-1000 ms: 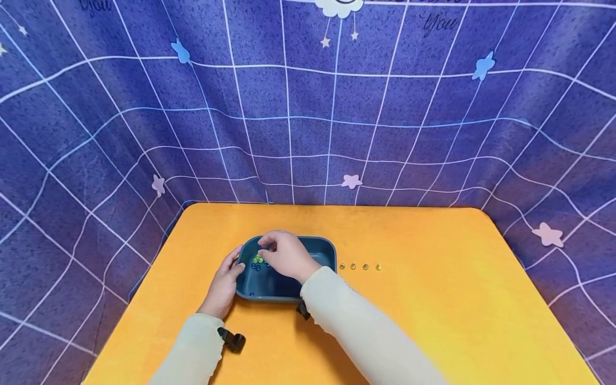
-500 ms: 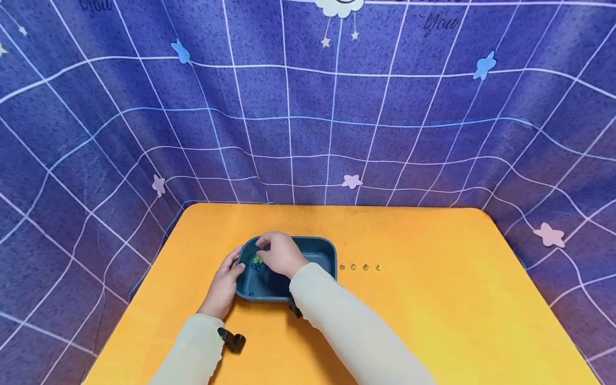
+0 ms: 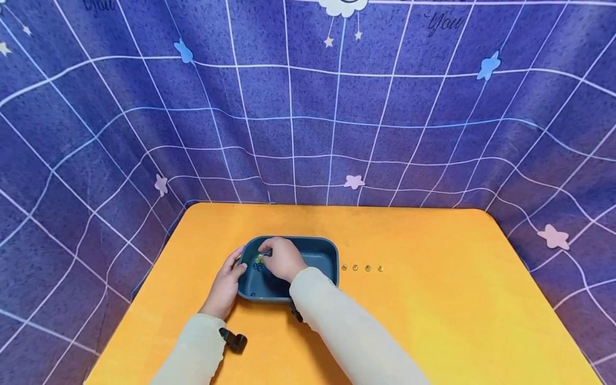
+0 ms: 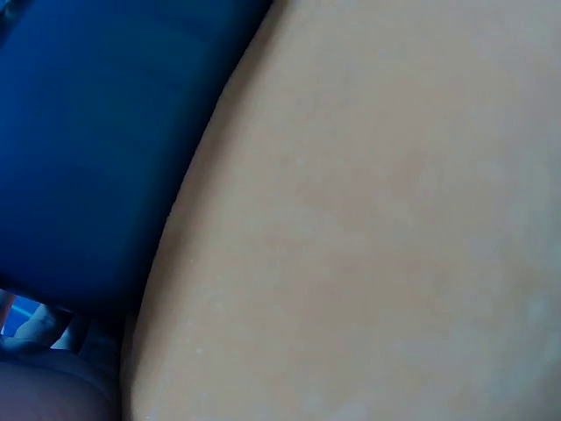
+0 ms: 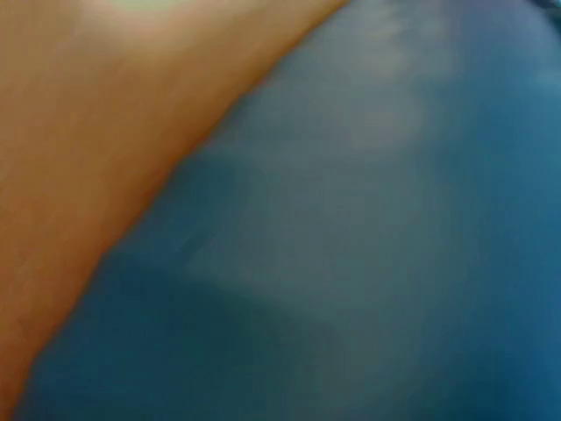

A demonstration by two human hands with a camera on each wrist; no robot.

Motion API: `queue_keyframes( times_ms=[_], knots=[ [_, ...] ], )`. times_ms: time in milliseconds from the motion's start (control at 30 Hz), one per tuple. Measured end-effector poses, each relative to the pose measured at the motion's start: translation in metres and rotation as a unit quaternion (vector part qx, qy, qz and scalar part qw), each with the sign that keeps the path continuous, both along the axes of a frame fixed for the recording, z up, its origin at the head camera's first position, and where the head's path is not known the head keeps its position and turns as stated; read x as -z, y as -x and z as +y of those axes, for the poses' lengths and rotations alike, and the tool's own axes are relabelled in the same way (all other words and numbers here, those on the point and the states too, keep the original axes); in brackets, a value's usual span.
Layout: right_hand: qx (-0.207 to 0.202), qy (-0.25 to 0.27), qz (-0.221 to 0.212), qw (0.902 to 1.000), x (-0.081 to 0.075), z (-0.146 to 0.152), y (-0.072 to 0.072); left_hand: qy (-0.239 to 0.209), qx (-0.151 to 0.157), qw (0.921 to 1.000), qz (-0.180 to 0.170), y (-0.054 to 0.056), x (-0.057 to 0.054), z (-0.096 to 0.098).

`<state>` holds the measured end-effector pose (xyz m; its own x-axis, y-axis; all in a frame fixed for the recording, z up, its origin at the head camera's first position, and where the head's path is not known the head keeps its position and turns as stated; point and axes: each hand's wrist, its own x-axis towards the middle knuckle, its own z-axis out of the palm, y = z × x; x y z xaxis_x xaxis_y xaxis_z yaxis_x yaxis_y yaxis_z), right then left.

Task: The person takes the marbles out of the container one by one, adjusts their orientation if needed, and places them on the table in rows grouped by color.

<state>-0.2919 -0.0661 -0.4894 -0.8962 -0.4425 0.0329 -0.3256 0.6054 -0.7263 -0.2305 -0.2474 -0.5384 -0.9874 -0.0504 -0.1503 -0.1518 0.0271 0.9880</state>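
Observation:
A dark blue rectangular box [image 3: 315,267] with rounded corners stands on the table in the head view. My left hand [image 3: 225,282] grips its left end, thumb over the rim and fingers along the outside. My right hand [image 3: 284,260] reaches inside from the right, thumb and forefinger curved right at a small cluster of yellow-green glass marbles [image 3: 259,259]. I cannot tell whether the fingertips hold one. Just below that cluster sit dark blue marbles [image 3: 258,267], and another blue marble [image 3: 253,294] lies near the front left corner. Both wrist views show mainly the box wall and blurred skin or table.
Several yellowish marbles [image 3: 368,268] form a row on the orange table [image 3: 433,310], just right of the box. A purple curtain [image 3: 308,128] with a grid and stars encloses the back and sides. A black strap mount [image 3: 233,340] hangs from the left sleeve.
My right hand has shifted slightly left and then down toward the yellow-green marbles inside the box. The left hand keeps its hold on the rim, and the marble row stays put.

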Motion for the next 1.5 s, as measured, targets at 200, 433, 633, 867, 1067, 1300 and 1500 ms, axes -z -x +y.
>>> queue_keyframes(
  times_ms=[200, 433, 633, 867, 1067, 1300, 1500],
  knots=[
    [-0.003, -0.018, 0.003, 0.9998, 0.009, 0.000, 0.005, -0.004, -0.004, 1.0000, -0.004, 0.000, 0.000, -0.002],
    [-0.023, -0.064, 0.020, 0.9975, 0.013, -0.006, 0.005, -0.005, 0.002, 0.9999, -0.011, 0.000, 0.001, -0.002],
    [-0.028, -0.098, 0.041, 0.9939, 0.015, -0.006, 0.003, -0.006, 0.001, 0.9999, -0.014, 0.000, 0.000, -0.001],
    [-0.041, -0.114, 0.066, 0.9905, 0.021, -0.008, 0.005, -0.001, 0.002, 0.9999, -0.015, 0.000, -0.002, 0.000],
    [-0.040, -0.119, 0.063, 0.9900, 0.022, -0.007, 0.003, 0.004, 0.005, 0.9998, -0.021, -0.001, -0.004, 0.000],
    [-0.037, -0.126, 0.055, 0.9898, 0.024, -0.006, 0.003, 0.006, 0.003, 0.9997, -0.023, -0.001, -0.003, 0.000],
    [-0.027, -0.122, 0.053, 0.9908, 0.026, -0.005, 0.004, 0.008, 0.002, 0.9998, -0.018, -0.001, -0.003, 0.001]
  ],
)
